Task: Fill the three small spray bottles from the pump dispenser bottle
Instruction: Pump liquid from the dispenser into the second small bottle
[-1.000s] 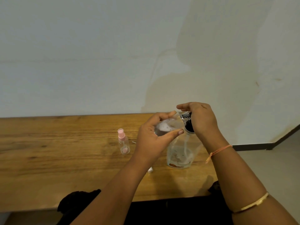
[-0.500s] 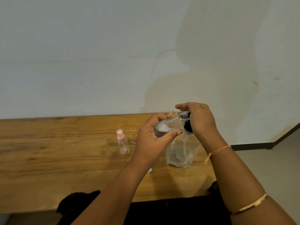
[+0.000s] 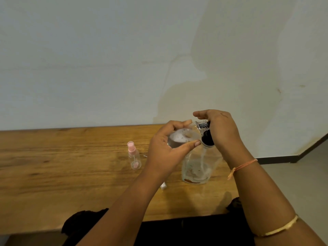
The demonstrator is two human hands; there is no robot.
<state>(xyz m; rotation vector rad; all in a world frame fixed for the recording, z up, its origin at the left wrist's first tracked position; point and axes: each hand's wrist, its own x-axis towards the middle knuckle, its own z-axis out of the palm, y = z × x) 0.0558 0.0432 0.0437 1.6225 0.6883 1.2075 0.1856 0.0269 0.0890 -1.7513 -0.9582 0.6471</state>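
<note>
Clear small spray bottle (image 3: 181, 139) stays tilted in the curled left hand (image 3: 165, 153), mouth at the nozzle; the right hand (image 3: 223, 132) still grips the head of the pump dispenser bottle (image 3: 197, 167) at its three o'clock; barely anything has shifted, so filling likely continues; a pink-capped spray bottle (image 3: 134, 157) waits at nine o'clock on the table (image 3: 53, 166).

Both forearms (image 3: 124, 210) are bare. Just behind the right hand (image 3: 223, 132), a thin orange thread (image 3: 242, 166) is tied around the arm, with a small knot and loose ends. Higher up sits a narrow gold bangle (image 3: 280, 228). The clothes (image 3: 177, 231) below are black.
</note>
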